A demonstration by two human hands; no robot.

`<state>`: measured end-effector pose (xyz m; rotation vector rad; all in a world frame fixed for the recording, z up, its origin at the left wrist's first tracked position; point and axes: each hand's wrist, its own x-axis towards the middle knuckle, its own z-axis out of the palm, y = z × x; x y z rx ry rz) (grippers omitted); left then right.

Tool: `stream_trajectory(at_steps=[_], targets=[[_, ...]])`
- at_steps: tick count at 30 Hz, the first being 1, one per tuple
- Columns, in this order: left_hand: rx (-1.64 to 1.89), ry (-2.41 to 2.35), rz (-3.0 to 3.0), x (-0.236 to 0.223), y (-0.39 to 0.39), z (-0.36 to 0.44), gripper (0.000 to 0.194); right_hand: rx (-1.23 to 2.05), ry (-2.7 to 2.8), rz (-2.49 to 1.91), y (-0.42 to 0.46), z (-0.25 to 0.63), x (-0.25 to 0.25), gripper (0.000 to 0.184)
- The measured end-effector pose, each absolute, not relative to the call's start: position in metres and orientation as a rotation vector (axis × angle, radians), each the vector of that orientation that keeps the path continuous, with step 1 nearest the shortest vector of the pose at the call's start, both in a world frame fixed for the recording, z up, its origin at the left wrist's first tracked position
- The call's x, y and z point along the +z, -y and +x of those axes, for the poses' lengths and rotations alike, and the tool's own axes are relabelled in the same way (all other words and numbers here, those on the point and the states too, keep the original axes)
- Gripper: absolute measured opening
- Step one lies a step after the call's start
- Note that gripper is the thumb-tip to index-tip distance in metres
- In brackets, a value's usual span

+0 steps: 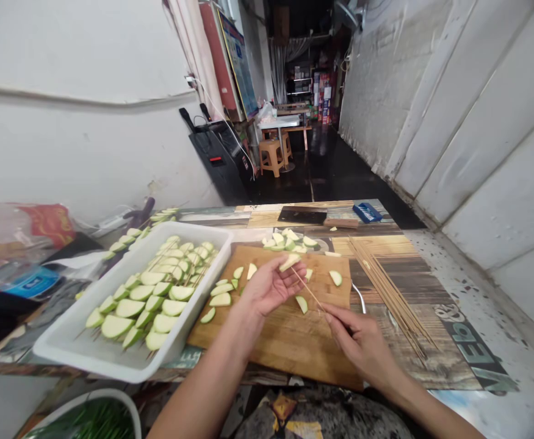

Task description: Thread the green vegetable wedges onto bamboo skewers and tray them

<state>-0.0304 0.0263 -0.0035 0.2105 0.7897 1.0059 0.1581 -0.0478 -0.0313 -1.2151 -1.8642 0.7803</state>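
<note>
My left hand (269, 285) hovers palm-up over a wooden cutting board (289, 338) and pinches a pale green vegetable slice (289, 262) at its fingertips. My right hand (362, 344) is closed on a thin bamboo skewer (307, 289), whose tip points up-left at that slice. Loose green slices (221, 299) lie scattered on the board around both hands. A white tray (83, 360) to the left holds several skewers loaded with slices.
A bundle of bare bamboo skewers (388, 283) lies right of the board, with a metal handle (359, 297) beside it. A pile of slices (287, 241) sits behind the board, a cleaver (303, 215) and blue box (367, 212) farther back. Plastic bags (14, 244) crowd the left.
</note>
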Motion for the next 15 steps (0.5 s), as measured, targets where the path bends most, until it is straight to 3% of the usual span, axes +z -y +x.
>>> stream_trajectory(at_steps=[15], targets=[[1.047,-0.767,0.213,-0.001,-0.0248,-0.0262,0.019,0.79,1.833,-1.216,0.0463,0.1583,-0.0328,0.029]])
